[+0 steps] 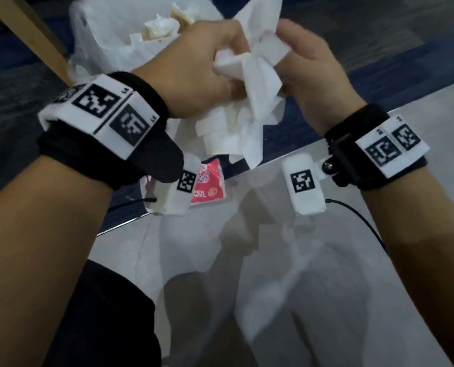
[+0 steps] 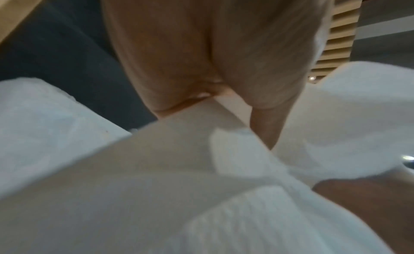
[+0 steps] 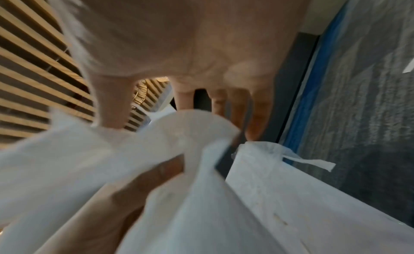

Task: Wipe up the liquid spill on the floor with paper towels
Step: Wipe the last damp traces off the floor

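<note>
With both hands raised above the grey floor [image 1: 326,260], left hand [image 1: 194,72] is clenched round a wad of paper towels [image 1: 247,83] and right hand [image 1: 307,62] pinches the same wad from the right, loose sheets hanging below. Head view alone shows the red towel pack [image 1: 207,184] near the left wrist and a white bag [image 1: 109,35] of used tissue far left; wrist views are blurred paper, with slatted wood [image 3: 29,72] behind. Floor runs bare near and right, dark carpet [image 1: 405,49] edging it far

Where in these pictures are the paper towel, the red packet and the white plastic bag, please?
paper towel [image 1: 257,75], head view, crumpled middle.
red packet [image 1: 207,185], head view, printed face.
white plastic bag [image 1: 109,41], head view, side wall.
</note>
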Motion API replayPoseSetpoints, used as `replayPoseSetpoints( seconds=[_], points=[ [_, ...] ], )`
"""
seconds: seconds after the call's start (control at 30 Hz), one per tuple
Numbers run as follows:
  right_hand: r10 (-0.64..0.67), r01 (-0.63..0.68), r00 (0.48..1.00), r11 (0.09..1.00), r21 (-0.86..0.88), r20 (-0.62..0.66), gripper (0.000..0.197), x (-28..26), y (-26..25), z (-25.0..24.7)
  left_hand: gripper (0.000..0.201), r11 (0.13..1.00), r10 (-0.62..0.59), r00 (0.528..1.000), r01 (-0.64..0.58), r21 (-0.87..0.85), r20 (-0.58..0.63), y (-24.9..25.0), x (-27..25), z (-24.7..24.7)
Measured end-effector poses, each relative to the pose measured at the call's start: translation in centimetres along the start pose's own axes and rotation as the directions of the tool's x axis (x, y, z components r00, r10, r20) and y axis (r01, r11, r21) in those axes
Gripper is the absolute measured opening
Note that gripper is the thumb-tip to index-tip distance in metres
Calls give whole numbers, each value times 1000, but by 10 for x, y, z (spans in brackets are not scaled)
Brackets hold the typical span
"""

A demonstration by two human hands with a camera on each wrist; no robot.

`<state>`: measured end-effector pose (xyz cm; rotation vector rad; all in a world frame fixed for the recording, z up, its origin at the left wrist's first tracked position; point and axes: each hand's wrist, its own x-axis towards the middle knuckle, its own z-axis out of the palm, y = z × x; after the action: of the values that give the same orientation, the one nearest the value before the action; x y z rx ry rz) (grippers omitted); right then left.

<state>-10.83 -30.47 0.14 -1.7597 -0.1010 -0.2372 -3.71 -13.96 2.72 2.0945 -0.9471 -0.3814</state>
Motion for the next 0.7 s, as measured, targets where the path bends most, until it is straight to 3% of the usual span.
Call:
replayPoseSetpoints(
  seconds=[0.07,0.13,0.2,0.27,0.33,0.4,0.53,0.57,0.6,0.63,0.67,0.7],
  points=[
    [24,-28,996,998,48,81,44,-13,7,-7,58,998,21,999,-23,-52,-46,1,5,12],
    [31,-32,994,999,12,105,51,-27,16,-11,75,998,12,995,-17,-59,-95,-1,15,23],
    [8,-5,999,995,-97,37,42,-34,26,-14,74,998,54,991,-59,-35,-125,-1,22,35],
    [4,-14,993,996,-84,-122,33,-38,39,-24,54,987,158,979,-157,13,-129,1,28,48],
    [89,-59,963,991,122,-254,28,-43,45,-36,32,974,222,965,-214,68,-139,11,31,61],
    [206,-93,935,928,361,-289,26,-48,45,-49,34,959,272,950,-255,123,-151,21,33,73],
    [294,-17,929,645,764,-227,30,-58,44,-72,29,909,323,945,-297,292,-47,28,38,86],
    [257,-7,943,650,760,-212,30,-60,45,-76,28,904,310,951,-290,314,-13,28,40,89],
    [211,-23,952,770,638,-220,27,-62,46,-78,28,918,274,961,-267,294,15,30,41,93],
    [160,-59,961,916,396,-227,22,-63,48,-79,28,950,195,980,-198,241,36,32,41,99],
    [118,-97,970,989,109,-210,25,-64,53,-78,27,979,102,994,-107,173,35,32,42,105],
    [93,-120,979,983,-140,-183,35,-64,60,-75,24,995,10,1000,-11,100,5,30,45,109]
  ],
)
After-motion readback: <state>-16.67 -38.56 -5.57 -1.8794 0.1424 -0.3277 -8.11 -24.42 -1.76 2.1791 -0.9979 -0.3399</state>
